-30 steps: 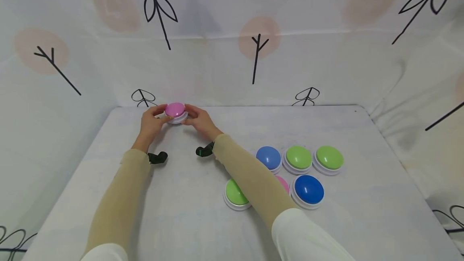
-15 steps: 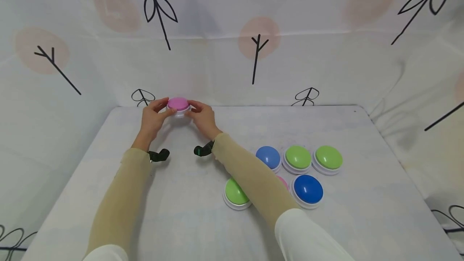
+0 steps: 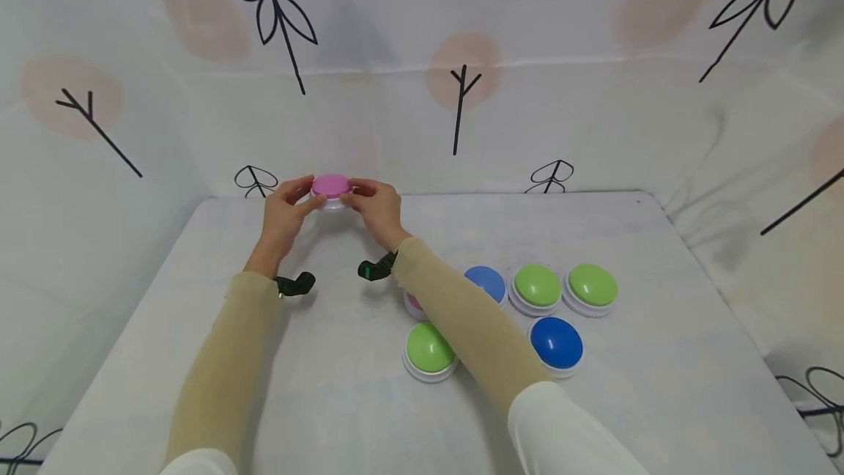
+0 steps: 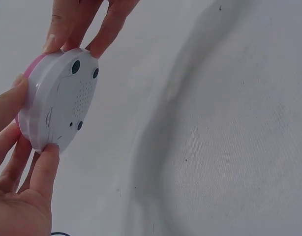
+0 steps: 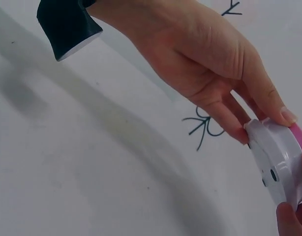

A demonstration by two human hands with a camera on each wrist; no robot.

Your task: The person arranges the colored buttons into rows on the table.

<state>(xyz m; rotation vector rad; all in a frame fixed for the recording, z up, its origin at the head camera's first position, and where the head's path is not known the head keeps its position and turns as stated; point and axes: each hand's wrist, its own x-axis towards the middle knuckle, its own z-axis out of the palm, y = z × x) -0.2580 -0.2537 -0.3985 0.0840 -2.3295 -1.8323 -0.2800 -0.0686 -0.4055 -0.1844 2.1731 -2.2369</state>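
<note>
Both hands hold a pink push button (image 3: 331,186) with a white base, raised above the far left part of the table. My left hand (image 3: 282,220) pinches its left side, and my right hand (image 3: 379,212) pinches its right side. In the left wrist view, the underside of the push button (image 4: 75,101) shows round dark feet and a cluster of small holes. The right wrist view shows the fingers of my right hand (image 5: 205,64) on the rim of the base, with left fingertips (image 5: 287,219) at its lower side.
Several more push buttons sit to the right on the white table (image 3: 343,387): light green (image 3: 430,347), blue (image 3: 486,283), dark blue (image 3: 557,342) and two green ones farther right. My right forearm partly covers a pink one (image 3: 413,303). A patterned cloth wall (image 3: 382,123) stands behind.
Both hands have lifted the pink push button off the table and carried it slightly right. Its top now appears flatter to the head camera. The right forearm uncovers a pink button at its left.
</note>
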